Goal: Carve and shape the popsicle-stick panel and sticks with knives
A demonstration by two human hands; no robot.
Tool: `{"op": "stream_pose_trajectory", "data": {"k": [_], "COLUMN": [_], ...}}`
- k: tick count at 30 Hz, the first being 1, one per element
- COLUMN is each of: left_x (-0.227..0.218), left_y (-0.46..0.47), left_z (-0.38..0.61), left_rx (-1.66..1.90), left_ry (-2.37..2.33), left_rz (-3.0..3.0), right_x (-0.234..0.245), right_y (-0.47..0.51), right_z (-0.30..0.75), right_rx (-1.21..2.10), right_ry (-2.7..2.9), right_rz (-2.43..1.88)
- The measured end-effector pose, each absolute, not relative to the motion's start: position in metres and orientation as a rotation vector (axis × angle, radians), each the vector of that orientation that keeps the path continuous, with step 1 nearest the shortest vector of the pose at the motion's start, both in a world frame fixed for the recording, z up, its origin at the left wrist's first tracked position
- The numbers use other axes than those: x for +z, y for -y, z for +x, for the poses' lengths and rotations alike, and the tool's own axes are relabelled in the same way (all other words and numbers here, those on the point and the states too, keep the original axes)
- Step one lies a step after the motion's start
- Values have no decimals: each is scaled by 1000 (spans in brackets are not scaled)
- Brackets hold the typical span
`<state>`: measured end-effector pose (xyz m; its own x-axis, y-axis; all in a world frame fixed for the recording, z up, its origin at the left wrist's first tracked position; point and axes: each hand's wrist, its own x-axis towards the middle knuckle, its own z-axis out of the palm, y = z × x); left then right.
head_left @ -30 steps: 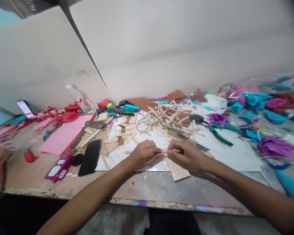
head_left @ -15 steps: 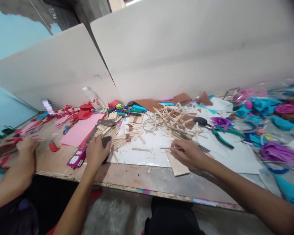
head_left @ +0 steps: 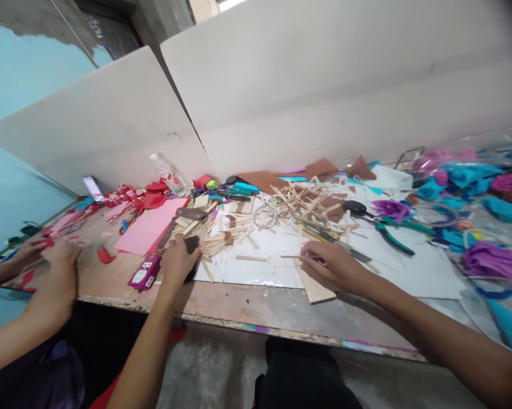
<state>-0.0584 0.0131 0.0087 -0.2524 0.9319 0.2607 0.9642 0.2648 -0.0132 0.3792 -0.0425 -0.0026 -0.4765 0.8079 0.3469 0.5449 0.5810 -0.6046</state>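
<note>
My left hand (head_left: 177,261) is closed around a black object (head_left: 192,248) standing on the table; its kind is mostly hidden by my fingers. Close beside that hand lies a purple case with a white figure (head_left: 145,271). My right hand (head_left: 326,261) pinches a thin wooden stick (head_left: 290,256) between thumb and fingertips, its free end pointing left over a white sheet (head_left: 256,275). Below that hand is a flat wooden board (head_left: 318,287). A single loose stick (head_left: 251,258) lies between my two hands. Just beyond my right hand rests a yellow-and-black cutter (head_left: 318,232).
A pile of thin wooden sticks (head_left: 305,199) and a ring of wire or tape (head_left: 265,216) lie behind. Green-handled pliers (head_left: 394,238) and crepe-paper flowers (head_left: 494,262) are at right. Pink paper (head_left: 151,227) lies left, where a co-worker's hands (head_left: 60,250) handle red pieces.
The view has shifted slightly, so everything sits a little further right. My hands keep their holds on the black object and the wooden stick. The co-worker's hands have moved a little.
</note>
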Motion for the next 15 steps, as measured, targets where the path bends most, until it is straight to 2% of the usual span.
{"op": "stream_pose_trajectory", "data": {"k": [9, 15], "left_x": [6, -12], "left_y": [33, 83], "left_z": [-69, -73], "left_rx": [-517, -682], "left_ry": [2262, 2321], "left_rz": [-1758, -1663], "right_x": [-5, -10], "right_y": [43, 40], "right_z": [377, 378], "right_rx": [567, 567], "right_ry": [2229, 2229], "right_rz": [-1084, -1126]}}
